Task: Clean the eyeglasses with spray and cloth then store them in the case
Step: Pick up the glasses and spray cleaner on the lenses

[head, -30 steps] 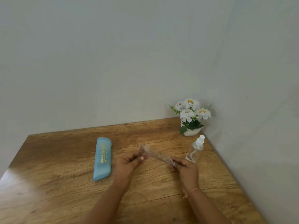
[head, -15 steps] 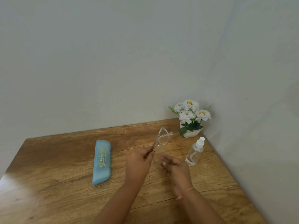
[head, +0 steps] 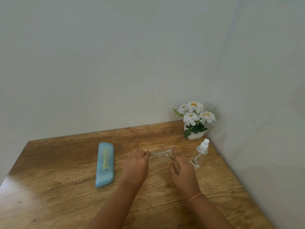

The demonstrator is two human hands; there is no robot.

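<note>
Clear-framed eyeglasses [head: 160,155] lie low over the wooden table [head: 66,162] between my two hands. My left hand [head: 136,164] pinches their left end. My right hand [head: 180,164] holds the right end with its fingertips. A closed light-blue glasses case [head: 104,164] with gold lettering lies to the left of my left hand. A clear spray bottle [head: 200,153] with a white cap stands just right of my right hand. No cloth is visible.
A small white pot of white flowers [head: 195,121] stands in the back right corner, behind the bottle. Pale walls close the table off at the back and on the right. The table's left and front edges run out of the picture.
The glasses stood upright in my left hand half a second ago; now they lie level and lower, with both hands at their ends. My right hand has moved out to the right end.
</note>
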